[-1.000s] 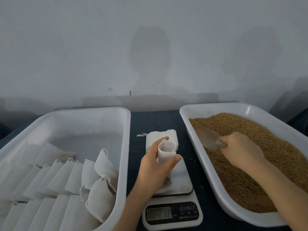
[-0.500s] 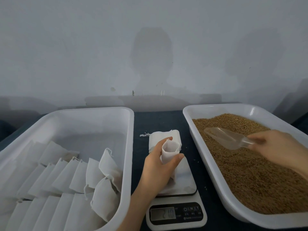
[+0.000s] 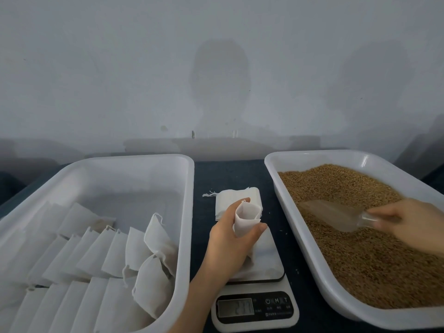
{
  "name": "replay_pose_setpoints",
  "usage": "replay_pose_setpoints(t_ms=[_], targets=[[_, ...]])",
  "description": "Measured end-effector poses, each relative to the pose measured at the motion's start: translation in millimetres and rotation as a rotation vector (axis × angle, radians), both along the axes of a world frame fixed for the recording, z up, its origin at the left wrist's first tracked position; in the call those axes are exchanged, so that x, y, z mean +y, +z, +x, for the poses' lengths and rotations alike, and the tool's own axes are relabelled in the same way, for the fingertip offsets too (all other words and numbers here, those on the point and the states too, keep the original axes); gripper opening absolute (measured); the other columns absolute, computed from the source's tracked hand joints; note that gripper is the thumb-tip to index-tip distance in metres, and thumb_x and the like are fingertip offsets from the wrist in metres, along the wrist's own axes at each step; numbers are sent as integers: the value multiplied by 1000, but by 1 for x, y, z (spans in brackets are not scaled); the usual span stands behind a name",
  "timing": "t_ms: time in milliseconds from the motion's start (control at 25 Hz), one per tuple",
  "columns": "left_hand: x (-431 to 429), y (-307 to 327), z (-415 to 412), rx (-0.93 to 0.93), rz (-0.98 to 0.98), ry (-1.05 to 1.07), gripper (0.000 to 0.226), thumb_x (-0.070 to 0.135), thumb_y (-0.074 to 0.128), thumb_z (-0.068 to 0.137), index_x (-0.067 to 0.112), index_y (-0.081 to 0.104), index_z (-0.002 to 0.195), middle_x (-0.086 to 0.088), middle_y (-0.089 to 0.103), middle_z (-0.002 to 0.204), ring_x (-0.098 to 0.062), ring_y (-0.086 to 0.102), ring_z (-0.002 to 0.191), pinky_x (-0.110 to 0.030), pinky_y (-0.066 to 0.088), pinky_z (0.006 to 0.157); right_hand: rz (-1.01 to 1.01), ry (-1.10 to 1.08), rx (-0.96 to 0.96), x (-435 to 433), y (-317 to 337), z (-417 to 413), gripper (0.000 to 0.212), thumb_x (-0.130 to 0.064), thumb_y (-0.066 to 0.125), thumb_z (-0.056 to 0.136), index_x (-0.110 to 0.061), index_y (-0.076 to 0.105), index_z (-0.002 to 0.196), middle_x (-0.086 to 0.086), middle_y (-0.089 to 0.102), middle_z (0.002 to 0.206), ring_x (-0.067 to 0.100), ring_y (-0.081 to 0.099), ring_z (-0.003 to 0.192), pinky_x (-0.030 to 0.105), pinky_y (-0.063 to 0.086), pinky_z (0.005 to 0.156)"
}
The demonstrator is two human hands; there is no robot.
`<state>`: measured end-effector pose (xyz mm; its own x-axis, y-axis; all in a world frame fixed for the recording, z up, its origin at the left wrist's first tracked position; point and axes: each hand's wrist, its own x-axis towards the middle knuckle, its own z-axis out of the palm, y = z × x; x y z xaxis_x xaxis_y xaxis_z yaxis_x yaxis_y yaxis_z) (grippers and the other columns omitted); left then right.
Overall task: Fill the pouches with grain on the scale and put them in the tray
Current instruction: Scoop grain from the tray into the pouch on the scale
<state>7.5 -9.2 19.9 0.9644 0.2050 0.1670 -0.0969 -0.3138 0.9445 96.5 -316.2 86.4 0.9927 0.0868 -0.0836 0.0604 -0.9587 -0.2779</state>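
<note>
My left hand [image 3: 228,243] grips a white cloth pouch [image 3: 247,217] upright on the platform of the digital scale [image 3: 264,258], mouth held open. My right hand [image 3: 408,224] holds the handle of a clear plastic scoop [image 3: 336,216], whose bowl lies low on the brown grain [image 3: 360,255] in the right white tray [image 3: 310,239]. The left white tray [image 3: 185,212] holds several filled white pouches [image 3: 153,272] in rows. A stack of flat empty pouches [image 3: 230,200] lies behind the scale.
The scale's display [image 3: 236,308] is lit, digits blurred. A dark blue cloth [image 3: 228,174] covers the table between the trays. A grey wall rises right behind the trays. A few stray grains lie beside the scale.
My right hand drew the scoop back to the right and lowered its bowl onto the grain. My left hand and the pouch stayed in place on the scale.
</note>
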Motion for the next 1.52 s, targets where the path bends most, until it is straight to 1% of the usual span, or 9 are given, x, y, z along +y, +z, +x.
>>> replay_pose_setpoints(t_ms=[160,360,520,600,800,920,1000,1200,1520], targets=[[0,-1,1,-3,1,-2,59,42,71,80,41,44,133,18,56,121,-1,55,107,-5,46,80,50,-16,-26,-3,-4,-1,31,-28,66,84,-38,65,113,-11,69,102,4,55,76,34,46,76],[0,-2,1,1,0,-5,61,44,71,79,40,44,134,16,55,123,-5,55,109,-16,49,91,253,24,-145,0,7,-17,45,-19,66,81,-57,54,101,-5,67,113,13,58,90,46,48,86],[-1,-1,1,2,2,-12,58,45,71,79,42,45,132,18,56,121,-2,55,108,-12,48,88,237,223,-213,26,35,-27,49,-18,64,82,-63,51,98,-34,57,96,-9,54,84,15,41,71],[-2,0,-1,-9,2,-16,55,44,71,80,42,46,129,20,58,117,0,56,107,-11,48,87,212,307,-219,44,48,-32,47,-18,63,83,-60,52,99,-38,54,95,-12,52,86,10,34,67],[-1,3,-2,-45,-2,-34,55,43,70,81,36,49,132,17,64,109,0,61,100,-15,51,84,116,438,-237,75,70,-34,38,-18,60,86,-45,57,113,-21,61,104,6,57,97,27,42,88],[-1,4,-2,-49,2,-36,57,47,68,80,33,50,133,16,65,110,-2,61,102,-15,51,84,5,474,-345,85,78,-30,35,-21,59,89,-43,59,116,-18,60,113,11,50,112,41,23,110],[-2,5,-2,-55,2,-27,61,53,64,76,34,50,132,16,64,110,-2,60,102,-12,50,82,-83,476,-430,91,83,-27,34,-22,58,91,-44,60,117,-17,59,114,14,45,115,35,11,107],[-2,5,0,-33,15,-10,48,44,69,81,41,50,125,22,62,111,2,58,103,-6,48,79,-302,523,-564,106,97,-26,38,-23,54,91,-48,57,119,-15,57,116,17,40,117,37,4,106],[-3,3,1,-35,13,-6,59,38,74,79,31,51,133,19,63,116,0,57,109,-21,49,94,-432,677,-766,124,104,-35,48,1,73,67,-31,73,103,-2,66,92,30,51,100,43,7,100]])
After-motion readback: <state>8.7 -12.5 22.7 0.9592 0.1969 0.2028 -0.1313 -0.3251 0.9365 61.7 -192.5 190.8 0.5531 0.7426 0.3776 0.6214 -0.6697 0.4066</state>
